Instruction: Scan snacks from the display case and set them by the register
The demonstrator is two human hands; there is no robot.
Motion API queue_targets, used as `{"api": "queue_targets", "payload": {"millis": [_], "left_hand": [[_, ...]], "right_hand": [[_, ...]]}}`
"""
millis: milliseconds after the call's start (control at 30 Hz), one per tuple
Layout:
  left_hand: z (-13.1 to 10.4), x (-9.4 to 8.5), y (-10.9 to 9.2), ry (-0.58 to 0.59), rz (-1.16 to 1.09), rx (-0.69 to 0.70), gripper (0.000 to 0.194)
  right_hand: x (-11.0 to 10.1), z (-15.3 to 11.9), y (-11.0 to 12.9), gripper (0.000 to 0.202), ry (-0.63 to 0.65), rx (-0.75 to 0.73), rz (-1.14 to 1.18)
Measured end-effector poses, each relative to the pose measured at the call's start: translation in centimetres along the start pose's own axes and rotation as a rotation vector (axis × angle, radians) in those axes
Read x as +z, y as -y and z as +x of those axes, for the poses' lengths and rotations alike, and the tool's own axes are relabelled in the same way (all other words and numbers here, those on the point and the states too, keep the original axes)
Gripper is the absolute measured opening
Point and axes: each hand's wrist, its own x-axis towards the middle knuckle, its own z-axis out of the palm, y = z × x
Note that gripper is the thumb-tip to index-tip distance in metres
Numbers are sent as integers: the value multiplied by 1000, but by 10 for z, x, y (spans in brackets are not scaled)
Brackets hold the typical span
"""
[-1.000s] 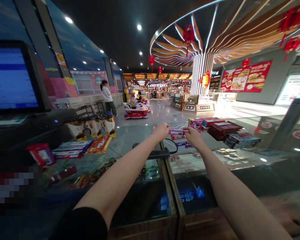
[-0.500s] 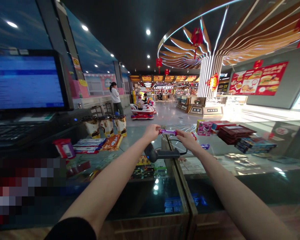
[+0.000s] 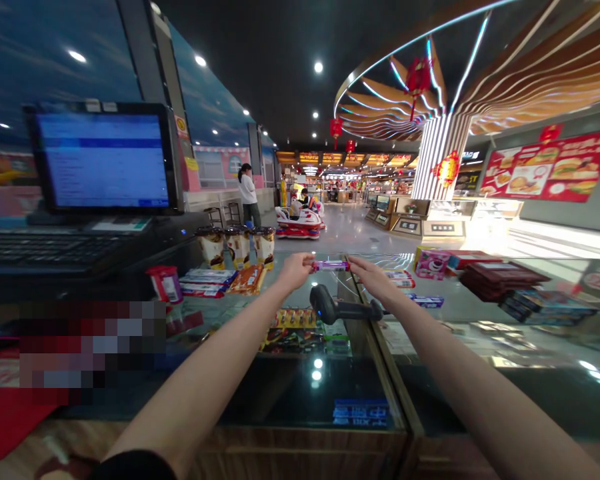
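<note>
Both my hands stretch out over the glass counter, holding a slim purple candy roll (image 3: 331, 266) level between them. The fingers of my left hand (image 3: 296, 271) pinch its left end. At its right end, my right hand (image 3: 371, 276) grips it with thumb and fingers. Just below the hands, a black handheld barcode scanner (image 3: 344, 308) lies on the glass. Beside my right hand are a red-and-white packet (image 3: 400, 279) and a blue-purple packet (image 3: 427, 301).
Several lidded cups (image 3: 237, 247), snack bars (image 3: 249, 279) and a red-purple pouch (image 3: 166, 283) stand left, by a monitor (image 3: 105, 160) and keyboard (image 3: 45, 250). At right lie a pink box (image 3: 431, 264), brown packs (image 3: 500, 279) and blue boxes (image 3: 547, 305). A person (image 3: 247, 193) stands beyond the counter.
The view has turned left, so the monitor and counter goods appear further right. My hands, still holding the candy roll, have shifted left relative to the scanner.
</note>
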Motion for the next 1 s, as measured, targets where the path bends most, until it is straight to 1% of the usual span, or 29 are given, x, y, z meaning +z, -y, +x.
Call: {"api": "queue_targets", "payload": {"millis": [100, 300, 433, 633, 833, 1000], "left_hand": [[-5, -7, 7, -15, -35, -10, 40], [-13, -20, 21, -58, -101, -20, 38], [-18, -24, 35, -92, -98, -13, 40], [-30, -24, 52, -96, -171, -36, 45], [-37, -25, 57, -80, -214, -39, 44], [-38, -24, 56, -71, -160, -4, 34]], "right_hand": [[9, 2, 7, 46, 22, 59, 18], [27, 6, 16, 44, 59, 80, 68], [35, 4, 21, 46, 93, 102, 68], [46, 3, 22, 52, 149, 144, 88], [52, 0, 18, 48, 187, 183, 43], [52, -4, 14, 43, 241, 156, 0]]}}
